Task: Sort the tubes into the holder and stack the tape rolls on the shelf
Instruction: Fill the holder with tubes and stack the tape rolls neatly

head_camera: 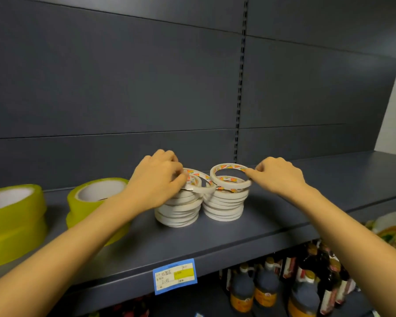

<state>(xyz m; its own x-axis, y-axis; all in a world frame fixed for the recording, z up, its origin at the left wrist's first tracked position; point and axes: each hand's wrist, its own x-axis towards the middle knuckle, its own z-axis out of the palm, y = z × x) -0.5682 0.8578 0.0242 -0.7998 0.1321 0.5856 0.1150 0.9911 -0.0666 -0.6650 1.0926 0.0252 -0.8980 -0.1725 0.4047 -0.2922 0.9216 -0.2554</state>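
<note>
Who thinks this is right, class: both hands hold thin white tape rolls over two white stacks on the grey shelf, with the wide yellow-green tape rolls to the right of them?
Not quite. The head view shows the wide yellow-green tape rolls to the left of the two white stacks, not the right. The rest holds.

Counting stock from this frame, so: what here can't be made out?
Head view:
Top of left tape stack: covered by the left hand.
Price label text: too small, blurred.
Leftmost yellow roll: cut by the left edge.
Bottles below: blurred, partly behind the shelf.
Tubes, holder: not in view.
</note>
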